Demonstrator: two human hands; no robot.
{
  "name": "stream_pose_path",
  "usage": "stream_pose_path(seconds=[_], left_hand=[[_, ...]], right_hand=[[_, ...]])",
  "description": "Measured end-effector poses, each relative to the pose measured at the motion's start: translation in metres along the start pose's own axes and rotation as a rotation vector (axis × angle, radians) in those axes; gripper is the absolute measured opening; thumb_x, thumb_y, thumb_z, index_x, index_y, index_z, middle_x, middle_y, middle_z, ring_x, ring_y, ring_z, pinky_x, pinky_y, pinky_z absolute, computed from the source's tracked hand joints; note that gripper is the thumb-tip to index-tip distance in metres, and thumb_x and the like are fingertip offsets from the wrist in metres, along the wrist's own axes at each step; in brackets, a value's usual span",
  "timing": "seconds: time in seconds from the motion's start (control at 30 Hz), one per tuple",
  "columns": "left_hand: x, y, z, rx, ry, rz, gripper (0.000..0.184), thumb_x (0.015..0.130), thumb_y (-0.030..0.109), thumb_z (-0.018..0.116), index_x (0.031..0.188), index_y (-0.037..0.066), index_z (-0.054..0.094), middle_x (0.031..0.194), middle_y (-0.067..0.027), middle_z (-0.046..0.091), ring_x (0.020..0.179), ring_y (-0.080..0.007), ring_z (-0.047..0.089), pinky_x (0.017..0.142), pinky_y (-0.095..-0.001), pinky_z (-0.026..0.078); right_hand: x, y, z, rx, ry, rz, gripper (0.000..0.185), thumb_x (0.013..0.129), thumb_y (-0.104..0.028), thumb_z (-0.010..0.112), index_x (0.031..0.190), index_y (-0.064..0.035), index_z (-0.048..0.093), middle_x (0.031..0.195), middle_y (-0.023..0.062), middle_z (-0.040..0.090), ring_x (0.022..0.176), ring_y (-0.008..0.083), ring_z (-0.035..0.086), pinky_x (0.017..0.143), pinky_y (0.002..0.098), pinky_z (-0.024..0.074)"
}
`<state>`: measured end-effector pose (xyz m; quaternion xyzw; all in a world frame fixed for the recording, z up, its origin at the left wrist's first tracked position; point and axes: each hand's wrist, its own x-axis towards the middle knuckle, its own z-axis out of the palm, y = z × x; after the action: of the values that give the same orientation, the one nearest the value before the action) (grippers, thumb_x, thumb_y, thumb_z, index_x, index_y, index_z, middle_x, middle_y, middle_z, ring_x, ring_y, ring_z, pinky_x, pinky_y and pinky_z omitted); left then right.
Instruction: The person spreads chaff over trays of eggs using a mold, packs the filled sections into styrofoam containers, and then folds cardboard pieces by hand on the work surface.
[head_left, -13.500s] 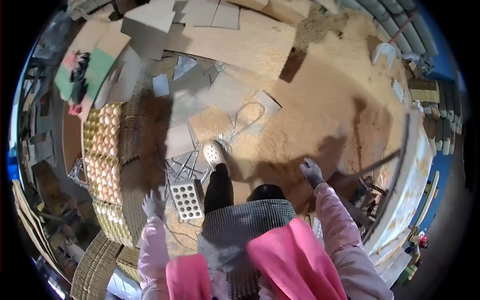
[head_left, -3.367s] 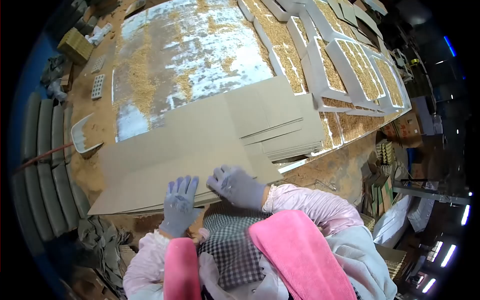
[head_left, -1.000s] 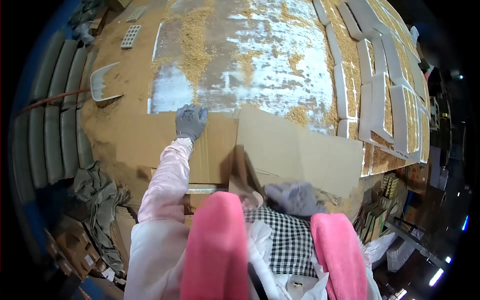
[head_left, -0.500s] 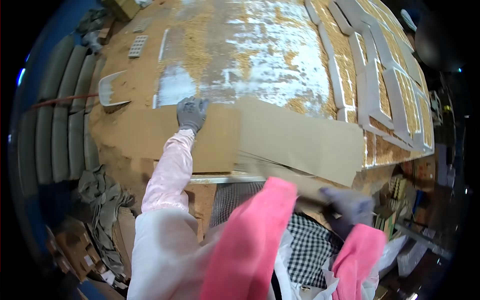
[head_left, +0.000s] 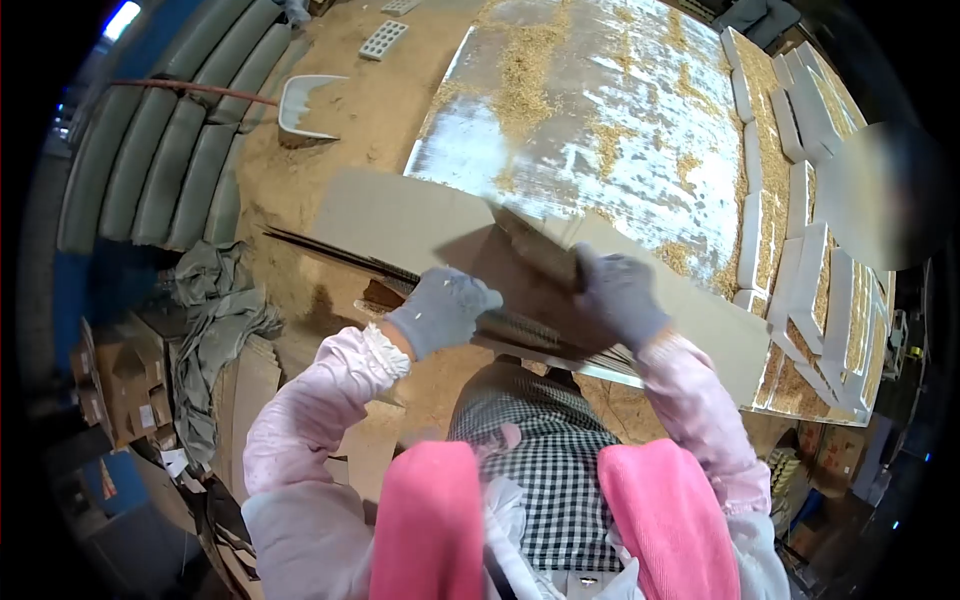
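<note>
Flat cardboard sheets [head_left: 390, 212] lie stacked along the near edge of the work table. Above them a cardboard piece [head_left: 535, 245] is tilted up between my hands, slightly blurred. Grey-gloved, my right hand [head_left: 622, 295] is closed on the raised right end of that piece. My left hand [head_left: 445, 310], in a matching glove, has its fingers curled at the near edge of the cardboard. Its fingertips are partly hidden, and I cannot tell whether it grips the tilted piece or the sheets below.
The table top [head_left: 480, 150] beyond is white and worn, strewn with yellowish crumbs. White trays [head_left: 815, 285] filled with similar material stand at the right. A white dustpan [head_left: 300, 110] with a red handle lies on the left, near stacked grey-green bags [head_left: 150, 165].
My view has turned, shifting the table rightward. My left hand has come off the sheet's top to its near edge. My right hand has swung from beside my body to above the sheets.
</note>
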<state>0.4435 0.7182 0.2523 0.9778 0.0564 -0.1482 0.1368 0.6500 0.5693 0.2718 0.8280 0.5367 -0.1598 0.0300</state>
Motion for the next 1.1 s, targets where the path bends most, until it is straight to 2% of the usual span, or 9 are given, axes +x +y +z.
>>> stream_pose_path(seconds=[0.07, 0.2, 0.33, 0.6, 0.73, 0.83, 0.93, 1.07, 1.1], left_hand=[[-0.026, -0.005, 0.005, -0.054, -0.029, -0.014, 0.038, 0.067, 0.012, 0.063, 0.104, 0.02, 0.067, 0.101, -0.001, 0.069, 0.095, -0.0197, 0.064, 0.082, -0.036, 0.05], [-0.123, -0.023, -0.037, -0.278, 0.417, -0.019, 0.025, 0.065, 0.004, 0.065, 0.088, 0.012, 0.07, 0.089, -0.0069, 0.071, 0.08, -0.0251, 0.068, 0.071, -0.0366, 0.054], [-0.141, 0.008, -0.114, -0.163, 0.412, 0.073, 0.033, 0.069, 0.008, 0.067, 0.101, 0.013, 0.068, 0.096, -0.0038, 0.069, 0.088, -0.0218, 0.067, 0.07, -0.0332, 0.054], [0.04, 0.092, -0.086, 0.167, 0.324, 0.362, 0.032, 0.08, 0.016, 0.06, 0.111, 0.008, 0.061, 0.095, -0.0044, 0.064, 0.089, -0.0191, 0.063, 0.069, -0.0335, 0.049], [0.129, 0.112, -0.008, 0.145, 0.316, 0.246, 0.036, 0.071, 0.023, 0.07, 0.103, 0.009, 0.061, 0.09, -0.0054, 0.063, 0.09, -0.0228, 0.06, 0.085, -0.0425, 0.046], [0.119, 0.103, 0.021, -0.19, 0.95, 0.254, 0.056, 0.055, 0.026, 0.083, 0.103, 0.011, 0.058, 0.095, -0.0069, 0.057, 0.098, -0.0247, 0.056, 0.102, -0.0436, 0.037], [0.071, 0.057, -0.007, 0.011, 0.851, 0.105, 0.098, 0.05, 0.034, 0.087, 0.133, 0.009, 0.04, 0.129, -0.0127, 0.044, 0.129, -0.0341, 0.04, 0.115, -0.0541, 0.019], [0.094, 0.01, -0.026, -0.023, 0.215, -0.104, 0.097, 0.06, 0.034, 0.083, 0.141, 0.01, 0.037, 0.122, -0.0145, 0.057, 0.113, -0.0305, 0.057, 0.1, -0.038, 0.042], [0.095, 0.006, -0.024, 0.02, 0.331, -0.038, 0.097, 0.061, 0.033, 0.082, 0.143, 0.011, 0.035, 0.12, -0.0143, 0.059, 0.11, -0.0303, 0.058, 0.097, -0.0377, 0.044]], right_hand=[[0.005, -0.009, 0.009, 0.015, 0.012, 0.013, 0.022, 0.08, -0.019, 0.06, 0.099, -0.01, 0.052, 0.082, 0.0126, 0.068, 0.079, 0.0329, 0.067, 0.067, 0.0445, 0.0513], [-0.001, -0.006, 0.012, 0.07, 0.103, -0.016, 0.027, 0.079, -0.022, 0.063, 0.102, -0.0105, 0.053, 0.079, 0.0137, 0.067, 0.077, 0.0339, 0.067, 0.067, 0.0453, 0.0511], [0.0, -0.007, 0.004, 0.052, 0.061, 0.012, 0.026, 0.079, -0.022, 0.062, 0.102, -0.0114, 0.055, 0.082, 0.0145, 0.068, 0.082, 0.0333, 0.067, 0.071, 0.0451, 0.0516], [-0.028, 0.068, -0.093, 0.782, 0.182, -0.177, 0.047, 0.075, -0.026, 0.074, 0.114, -0.0041, 0.06, 0.094, 0.0162, 0.069, 0.088, 0.0283, 0.067, 0.078, 0.0375, 0.0512], [-0.031, 0.077, -0.077, 0.353, -0.316, 0.22, 0.073, 0.077, -0.055, 0.071, 0.119, 0.0022, 0.054, 0.105, 0.0226, 0.066, 0.098, 0.03, 0.064, 0.087, 0.0399, 0.0478], [-0.036, 0.106, -0.007, 0.781, -0.203, 0.088, 0.101, 0.063, -0.065, 0.078, 0.127, 0.0054, 0.046, 0.112, 0.0249, 0.063, 0.106, 0.0337, 0.061, 0.092, 0.0369, 0.0466], [-0.062, 0.078, -0.014, 0.486, -0.187, 0.035, 0.098, 0.064, -0.053, 0.08, 0.133, 0.0054, 0.042, 0.119, 0.027, 0.059, 0.113, 0.039, 0.058, 0.098, 0.0393, 0.0442], [-0.064, 0.034, 0.004, 0.139, 0.118, 0.061, 0.067, 0.073, -0.027, 0.067, 0.129, -0.0041, 0.041, 0.108, 0.0218, 0.063, 0.098, 0.039, 0.063, 0.082, 0.0475, 0.0491], [-0.058, 0.034, 0.002, 0.121, 0.081, 0.084, 0.06, 0.074, -0.024, 0.065, 0.126, -0.0041, 0.043, 0.106, 0.0204, 0.064, 0.098, 0.0374, 0.064, 0.082, 0.0464, 0.0492]])
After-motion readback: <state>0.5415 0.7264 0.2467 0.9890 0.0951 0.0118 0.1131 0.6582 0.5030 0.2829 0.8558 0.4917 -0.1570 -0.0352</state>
